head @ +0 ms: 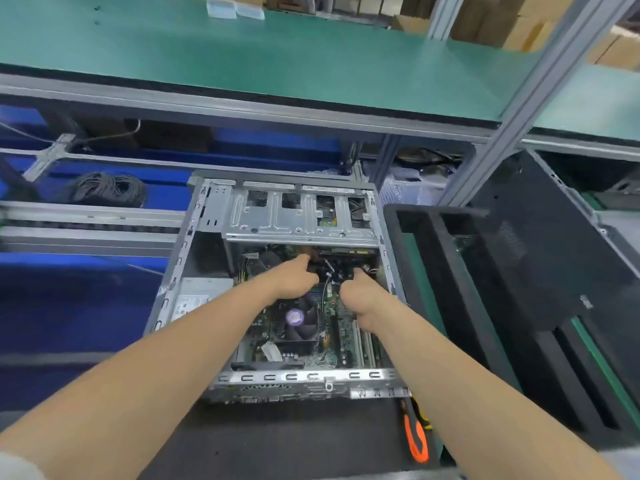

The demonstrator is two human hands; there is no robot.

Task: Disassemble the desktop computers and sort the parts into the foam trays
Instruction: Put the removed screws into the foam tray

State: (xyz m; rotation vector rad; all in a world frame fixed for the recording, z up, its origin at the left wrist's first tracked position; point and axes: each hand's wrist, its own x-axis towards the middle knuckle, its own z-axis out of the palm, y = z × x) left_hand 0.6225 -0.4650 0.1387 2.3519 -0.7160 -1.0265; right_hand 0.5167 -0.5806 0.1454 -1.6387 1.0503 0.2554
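Cable coil (pixel 104 188) far left, on lower shelf. Computer case (pixel 298 375) open, lying on bench (pixel 277 441), centre. Left grip (pixel 294 277) inside case below drive cage (pixel 298 216), fingers curled under, thumb against black cable cluster (pixel 329 268); clamped or not, cannot tell. Fan (pixel 298 320) between both wrists. Right grip (pixel 360 292) just right of same cluster, fingertips hidden; state cannot tell. Foam tray (pixel 450 271) right of case, dark panel (pixel 540 258) leaning over it. Orange-handled tool (pixel 415 441) near case's near right corner.
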